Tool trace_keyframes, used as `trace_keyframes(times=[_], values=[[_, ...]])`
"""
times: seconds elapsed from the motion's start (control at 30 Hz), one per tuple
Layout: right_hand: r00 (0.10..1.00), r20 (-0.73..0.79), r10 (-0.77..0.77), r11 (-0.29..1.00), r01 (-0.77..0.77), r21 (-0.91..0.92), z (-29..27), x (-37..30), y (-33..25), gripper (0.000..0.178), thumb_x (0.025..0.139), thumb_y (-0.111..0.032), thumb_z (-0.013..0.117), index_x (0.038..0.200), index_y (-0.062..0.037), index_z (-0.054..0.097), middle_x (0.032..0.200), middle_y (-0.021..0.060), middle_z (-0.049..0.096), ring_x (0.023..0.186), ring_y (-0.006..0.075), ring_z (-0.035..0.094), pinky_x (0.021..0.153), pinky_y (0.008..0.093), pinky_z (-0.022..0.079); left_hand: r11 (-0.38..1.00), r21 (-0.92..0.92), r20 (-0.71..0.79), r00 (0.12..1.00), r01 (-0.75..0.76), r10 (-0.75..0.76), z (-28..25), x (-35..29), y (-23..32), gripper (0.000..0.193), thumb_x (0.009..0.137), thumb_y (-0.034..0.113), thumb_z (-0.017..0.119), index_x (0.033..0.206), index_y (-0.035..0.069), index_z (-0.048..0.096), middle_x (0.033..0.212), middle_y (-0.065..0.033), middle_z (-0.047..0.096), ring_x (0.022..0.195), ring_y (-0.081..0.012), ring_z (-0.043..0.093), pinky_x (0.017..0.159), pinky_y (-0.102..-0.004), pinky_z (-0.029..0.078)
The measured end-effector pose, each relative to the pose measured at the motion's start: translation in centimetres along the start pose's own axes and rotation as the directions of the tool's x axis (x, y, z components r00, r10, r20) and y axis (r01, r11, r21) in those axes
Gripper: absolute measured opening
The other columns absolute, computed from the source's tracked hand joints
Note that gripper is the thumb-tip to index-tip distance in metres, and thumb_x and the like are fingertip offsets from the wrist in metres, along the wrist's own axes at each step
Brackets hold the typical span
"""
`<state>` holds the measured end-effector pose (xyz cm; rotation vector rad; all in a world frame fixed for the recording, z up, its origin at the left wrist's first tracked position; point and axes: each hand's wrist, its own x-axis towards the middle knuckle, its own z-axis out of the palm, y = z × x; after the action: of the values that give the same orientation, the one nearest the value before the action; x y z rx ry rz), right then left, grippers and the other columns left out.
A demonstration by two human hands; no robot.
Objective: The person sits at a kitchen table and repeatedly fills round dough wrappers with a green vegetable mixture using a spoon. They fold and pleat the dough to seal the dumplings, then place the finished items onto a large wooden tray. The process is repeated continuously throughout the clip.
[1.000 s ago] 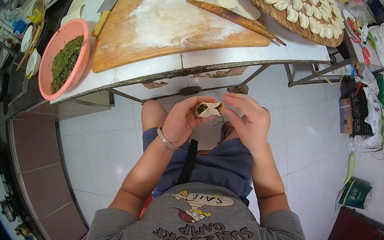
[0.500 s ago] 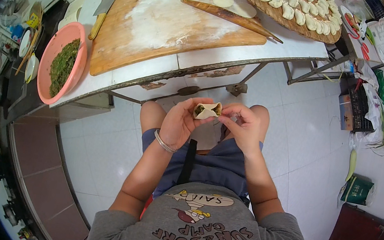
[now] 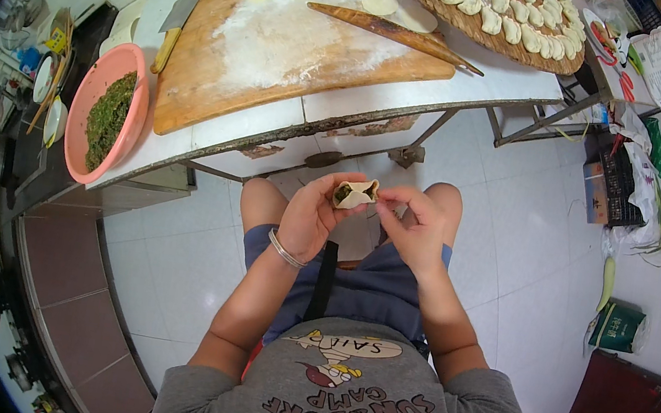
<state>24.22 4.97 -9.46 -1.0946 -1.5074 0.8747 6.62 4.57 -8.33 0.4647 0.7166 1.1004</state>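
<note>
Left hand (image 3: 307, 220) cups the half-folded dumpling (image 3: 355, 193) above the lap, below the table edge (image 3: 291, 129) — green filling showing at its left end. Right hand (image 3: 416, 227) pinches the seam; best to press firmly — no gaps.

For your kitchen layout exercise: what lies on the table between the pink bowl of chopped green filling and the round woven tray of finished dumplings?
In the head view, the floured wooden board lies between the pink bowl and the woven tray, carrying a cleaver, a rolling pin and dough rounds.
</note>
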Motion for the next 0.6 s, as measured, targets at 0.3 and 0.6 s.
trace_keyframes(times=[0.3, 0.6], values=[[0.999, -0.039, 0.005, 0.998, -0.008, -0.062, 0.4, -0.3, 0.2, 0.019, 0.073, 0.000, 0.075, 0.089, -0.0008, 0.064, 0.082, 0.0095, 0.067, 0.071, 0.0174, 0.065, 0.065, 0.0258, 0.052, 0.993, 0.115, 0.024, 1.000, 0.010, -0.013, 0.2, 0.1, -0.5, 0.047, 0.099, 0.029, 0.034, 0.123, -0.007, 0.052, 0.120, -0.0160, 0.058, 0.109, -0.0217, 0.057, 0.097, -0.0343, 0.047], [0.946, 0.013, 0.325, 0.913, -0.318, 0.257, 0.2, -0.6, 1.1, 0.021, 0.076, -0.001, 0.073, 0.096, 0.0005, 0.066, 0.084, 0.0069, 0.068, 0.073, 0.0120, 0.064, 0.065, 0.0225, 0.050, 0.993, 0.119, 0.018, 1.000, 0.000, -0.002, 0.1, 0.1, -0.6, 0.043, 0.099, 0.024, 0.034, 0.117, -0.008, 0.056, 0.116, -0.0153, 0.060, 0.102, -0.0196, 0.059, 0.091, -0.0329, 0.049]])
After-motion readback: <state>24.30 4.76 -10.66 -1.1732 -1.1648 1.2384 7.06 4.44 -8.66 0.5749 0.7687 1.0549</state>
